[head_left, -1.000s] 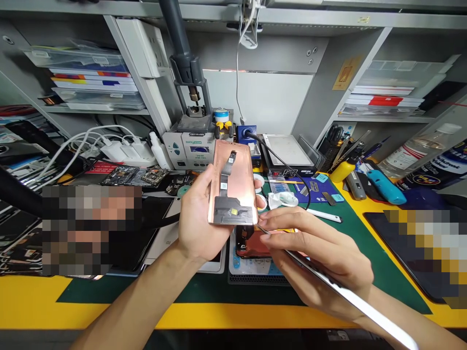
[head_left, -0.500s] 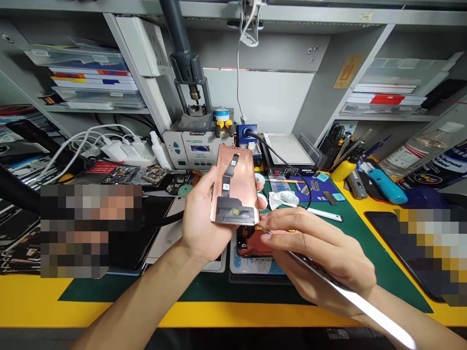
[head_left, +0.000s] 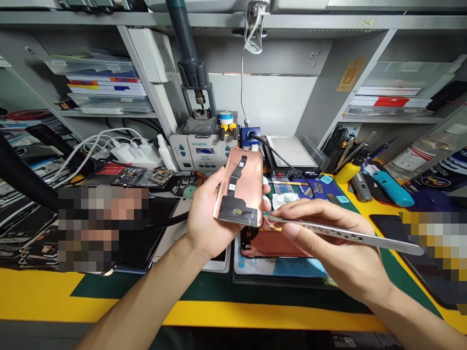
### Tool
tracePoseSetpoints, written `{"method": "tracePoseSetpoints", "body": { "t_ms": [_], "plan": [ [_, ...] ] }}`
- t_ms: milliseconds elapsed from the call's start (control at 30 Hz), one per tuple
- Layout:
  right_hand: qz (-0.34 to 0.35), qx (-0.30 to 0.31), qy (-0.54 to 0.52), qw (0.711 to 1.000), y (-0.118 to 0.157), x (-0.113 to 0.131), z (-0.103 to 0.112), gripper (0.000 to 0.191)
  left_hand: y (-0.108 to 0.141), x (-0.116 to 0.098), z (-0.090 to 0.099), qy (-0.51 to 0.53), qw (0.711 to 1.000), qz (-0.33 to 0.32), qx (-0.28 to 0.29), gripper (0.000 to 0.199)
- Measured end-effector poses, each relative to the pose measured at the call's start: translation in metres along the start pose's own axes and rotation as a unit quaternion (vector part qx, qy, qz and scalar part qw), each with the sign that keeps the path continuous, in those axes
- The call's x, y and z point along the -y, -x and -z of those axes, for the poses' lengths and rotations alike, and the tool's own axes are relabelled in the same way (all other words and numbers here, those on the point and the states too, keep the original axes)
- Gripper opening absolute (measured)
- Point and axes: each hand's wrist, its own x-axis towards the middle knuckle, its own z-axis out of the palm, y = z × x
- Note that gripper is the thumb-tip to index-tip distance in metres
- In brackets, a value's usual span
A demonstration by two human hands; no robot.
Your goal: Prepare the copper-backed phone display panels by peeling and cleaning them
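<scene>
My left hand [head_left: 206, 221] is wrapped round the edges of a phone screen [head_left: 250, 182], its copper-coloured back facing me and its lower end tilted toward me. A black flex cable [head_left: 239, 169] runs down that back to a black patch near the bottom edge. Pinched in my right hand [head_left: 339, 253] are silver metal tweezers [head_left: 348, 236] with a row of holes. Their tip lies beside the screen's lower right corner; whether it touches cannot be made out. Below sits an opened phone body [head_left: 280, 244] with a reddish inside, partly covered by the screen and my right hand.
A blue-white pad [head_left: 280, 266] lies under the phone body on the green mat [head_left: 204, 289]. Phones and boards crowd the left. Behind stand a grey soldering station [head_left: 200, 150] and a heating plate [head_left: 292, 150]. Bottles and a dark phone [head_left: 404, 262] are at the right.
My right hand has turned, swinging the tweezers' rear end up until they lie nearly level. The screen stays in my left hand. The whole view has shifted slightly.
</scene>
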Motion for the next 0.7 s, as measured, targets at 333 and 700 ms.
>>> {"method": "tracePoseSetpoints", "body": {
  "t_ms": [333,700],
  "plan": [
    [-0.076,0.033,-0.077,0.994,-0.029,-0.017,0.027,0.058,-0.003,0.005,0.002,-0.092,0.996,0.022,-0.002,0.038],
    [-0.256,0.100,-0.207,0.939,-0.023,-0.021,0.010,0.054,-0.006,0.027,0.001,-0.197,0.976,-0.074,-0.058,0.024]
  ]
}}
